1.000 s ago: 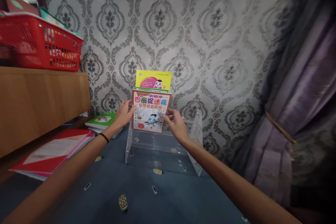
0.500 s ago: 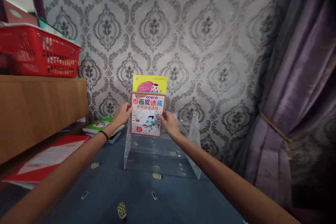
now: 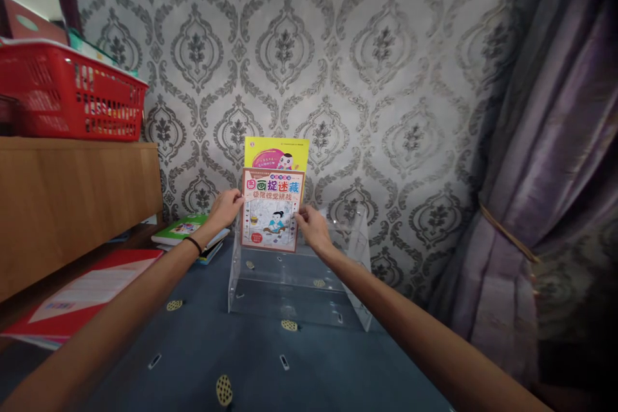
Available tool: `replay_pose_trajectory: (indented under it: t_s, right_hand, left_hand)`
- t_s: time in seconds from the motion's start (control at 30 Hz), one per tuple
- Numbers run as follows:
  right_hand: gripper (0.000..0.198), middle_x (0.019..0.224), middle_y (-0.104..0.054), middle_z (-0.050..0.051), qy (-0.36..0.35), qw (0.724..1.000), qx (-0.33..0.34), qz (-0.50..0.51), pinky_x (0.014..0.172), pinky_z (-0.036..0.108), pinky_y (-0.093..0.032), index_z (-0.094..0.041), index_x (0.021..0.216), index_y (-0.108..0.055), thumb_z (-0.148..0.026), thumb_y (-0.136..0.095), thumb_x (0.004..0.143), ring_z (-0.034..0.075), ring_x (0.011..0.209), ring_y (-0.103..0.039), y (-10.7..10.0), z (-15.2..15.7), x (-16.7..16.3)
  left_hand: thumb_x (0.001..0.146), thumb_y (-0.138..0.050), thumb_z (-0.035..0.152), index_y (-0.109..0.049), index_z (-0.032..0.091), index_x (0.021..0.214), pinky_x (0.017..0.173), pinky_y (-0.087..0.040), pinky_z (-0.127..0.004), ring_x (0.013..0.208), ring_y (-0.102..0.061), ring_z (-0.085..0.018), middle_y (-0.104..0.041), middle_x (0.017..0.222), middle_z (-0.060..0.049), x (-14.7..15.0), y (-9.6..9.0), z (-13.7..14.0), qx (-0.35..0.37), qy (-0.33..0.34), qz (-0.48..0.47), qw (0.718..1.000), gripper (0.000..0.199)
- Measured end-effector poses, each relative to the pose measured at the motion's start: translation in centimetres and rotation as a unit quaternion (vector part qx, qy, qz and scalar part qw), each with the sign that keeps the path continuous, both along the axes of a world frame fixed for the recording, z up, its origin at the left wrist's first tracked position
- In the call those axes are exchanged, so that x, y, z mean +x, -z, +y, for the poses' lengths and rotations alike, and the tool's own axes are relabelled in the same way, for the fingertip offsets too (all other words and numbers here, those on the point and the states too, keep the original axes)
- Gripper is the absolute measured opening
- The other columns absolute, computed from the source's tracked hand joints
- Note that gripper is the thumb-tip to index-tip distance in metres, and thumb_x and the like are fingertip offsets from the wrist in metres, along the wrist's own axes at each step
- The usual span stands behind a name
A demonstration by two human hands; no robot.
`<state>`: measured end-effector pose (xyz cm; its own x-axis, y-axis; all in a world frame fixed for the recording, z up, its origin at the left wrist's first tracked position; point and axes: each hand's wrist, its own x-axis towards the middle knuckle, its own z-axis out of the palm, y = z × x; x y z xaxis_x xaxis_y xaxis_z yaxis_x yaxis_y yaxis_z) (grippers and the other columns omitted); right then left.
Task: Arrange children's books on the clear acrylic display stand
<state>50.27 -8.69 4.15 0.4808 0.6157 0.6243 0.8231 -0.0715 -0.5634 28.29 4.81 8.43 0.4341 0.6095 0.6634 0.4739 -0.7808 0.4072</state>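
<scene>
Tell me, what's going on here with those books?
A person is holding a brown-bordered picture book upright with both bare hands: the left hand at its left edge, the right hand at its right edge. It is at the upper part of a clear stepped stand, in front of a yellow book whose top shows above it. Off to the left, a green book lies on a pile, near a red-covered item.

The light is dim — faint glints dot the clear rack (image 3: 304,296), the right edge blackened.
</scene>
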Motion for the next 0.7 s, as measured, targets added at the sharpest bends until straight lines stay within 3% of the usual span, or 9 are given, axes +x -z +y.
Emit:
replay_pose_trajectory:
  t_s: [0.7]
  right_hand:
    - [0.016, 0.065, -0.063, 0.001, 0.025, 0.998, 0.003, -0.058, 0.056, 0.026, -0.035, -0.022, 0.071, -0.059, -0.025, -0.057, 0.086, 0.018, 0.063, -0.059, 0.04, -0.26, -0.18]
  left_hand:
    - [0.08, -0.053, 0.027, -0.067, 0.017, 0.069, 0.06, -0.037, -0.026, 0.063, -0.055, -0.016, -0.063, 0.061, 0.0, -0.59, -0.39, -0.35, 0.0, 0.017, -0.013, 1.0, 0.021]
